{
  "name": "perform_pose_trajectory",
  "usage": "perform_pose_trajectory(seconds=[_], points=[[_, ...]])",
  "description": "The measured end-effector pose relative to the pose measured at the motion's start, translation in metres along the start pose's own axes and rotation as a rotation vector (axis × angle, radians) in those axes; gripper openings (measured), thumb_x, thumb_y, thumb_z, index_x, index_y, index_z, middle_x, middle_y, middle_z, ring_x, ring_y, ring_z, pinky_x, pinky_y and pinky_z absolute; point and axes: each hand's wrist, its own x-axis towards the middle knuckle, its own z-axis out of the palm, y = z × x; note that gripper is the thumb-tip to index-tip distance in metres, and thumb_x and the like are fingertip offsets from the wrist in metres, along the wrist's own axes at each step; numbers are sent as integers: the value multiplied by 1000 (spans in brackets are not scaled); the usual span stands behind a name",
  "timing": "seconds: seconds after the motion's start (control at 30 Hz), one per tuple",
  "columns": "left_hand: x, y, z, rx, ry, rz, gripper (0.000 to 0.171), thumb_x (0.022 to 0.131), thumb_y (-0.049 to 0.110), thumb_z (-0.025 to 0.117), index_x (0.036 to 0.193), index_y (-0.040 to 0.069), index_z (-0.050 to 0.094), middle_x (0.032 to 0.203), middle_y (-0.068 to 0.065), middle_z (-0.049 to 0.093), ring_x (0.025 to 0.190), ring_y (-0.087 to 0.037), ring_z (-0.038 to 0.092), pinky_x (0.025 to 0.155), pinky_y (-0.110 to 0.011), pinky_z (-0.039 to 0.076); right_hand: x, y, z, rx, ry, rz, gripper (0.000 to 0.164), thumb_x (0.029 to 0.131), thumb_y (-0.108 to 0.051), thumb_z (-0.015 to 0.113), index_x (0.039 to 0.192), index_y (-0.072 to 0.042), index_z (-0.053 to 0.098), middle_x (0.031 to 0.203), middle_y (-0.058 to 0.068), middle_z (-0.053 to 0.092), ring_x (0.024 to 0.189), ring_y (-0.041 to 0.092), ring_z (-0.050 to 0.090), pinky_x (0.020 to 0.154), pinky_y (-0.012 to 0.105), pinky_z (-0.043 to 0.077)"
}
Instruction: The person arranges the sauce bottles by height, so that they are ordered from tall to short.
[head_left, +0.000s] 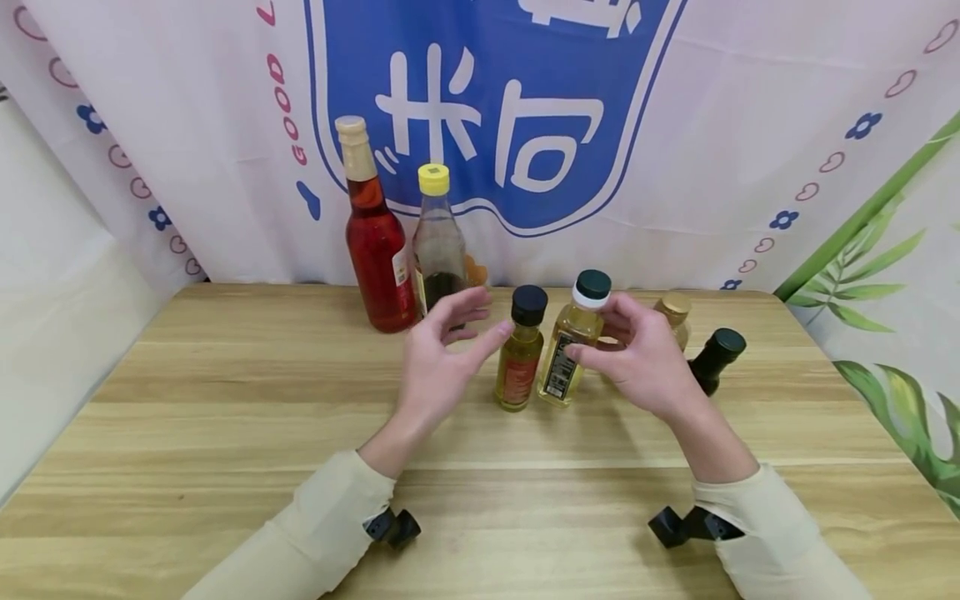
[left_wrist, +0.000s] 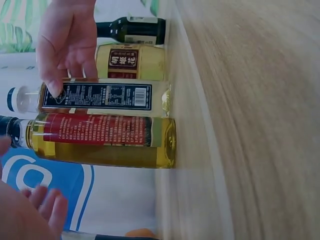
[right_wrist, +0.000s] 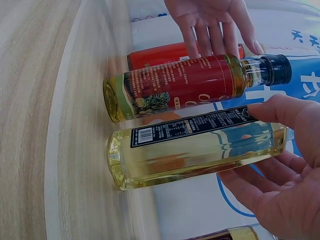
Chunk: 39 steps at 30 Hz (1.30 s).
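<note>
My right hand [head_left: 637,354] grips a clear square bottle of pale yellow oil [head_left: 570,354] with a dark green cap and a black label, thumb on the label side. In the right wrist view that bottle [right_wrist: 200,150] tilts slightly, its base close to the wooden table. Beside it stands an olive oil bottle [head_left: 519,358] with a black cap and a red label. My left hand [head_left: 442,358] is beside this bottle with fingers spread and relaxed, thumb near its neck. The left wrist view shows the red label [left_wrist: 97,130] facing that side.
Behind my left hand stand a tall red bottle [head_left: 377,258] and a yellow-capped bottle [head_left: 438,242] with dark liquid. A gold-capped bottle [head_left: 675,312] and a dark green bottle [head_left: 716,358] stand right of my right hand. A printed cloth [head_left: 675,208] hangs behind the wooden table [head_left: 247,400].
</note>
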Motion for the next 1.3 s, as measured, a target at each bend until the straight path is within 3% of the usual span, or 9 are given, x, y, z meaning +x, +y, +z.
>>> perform_pose_trajectory(seconds=[0.17,0.47,0.63,1.1,1.3], points=[[-3,-1,3,4,-129,-23,49,94,24,83,139,17,67,139,1,71,129,-19,67,112,-48,56,0,-1,0,-7,2,-3,53,91,-10,83,138,-6,60,134,18,72,125,35,71,102,43,62],[-4,-2,7,80,-197,-55,55,91,21,86,143,14,66,139,-4,72,130,-22,67,111,-47,56,-1,-1,-1,-8,0,-1,54,91,-10,84,139,-7,60,135,17,72,126,35,71,103,43,61],[-4,-2,7,121,-217,-49,57,91,22,86,144,13,65,139,-6,71,130,-24,67,110,-47,57,-1,0,-1,-18,2,-6,54,91,-11,84,139,-7,61,135,17,72,126,35,71,103,46,61],[-3,0,6,123,-226,-71,55,93,21,84,143,13,65,140,-7,71,130,-24,66,109,-47,58,0,0,-2,-21,4,-3,54,90,-14,85,138,-9,62,133,15,74,125,33,72,102,45,62],[-2,0,5,135,-240,-76,54,93,21,84,143,13,65,139,-7,71,130,-25,67,108,-47,58,-1,-2,-4,-33,-3,12,55,90,-18,86,140,-10,62,135,14,73,128,34,70,106,50,60]])
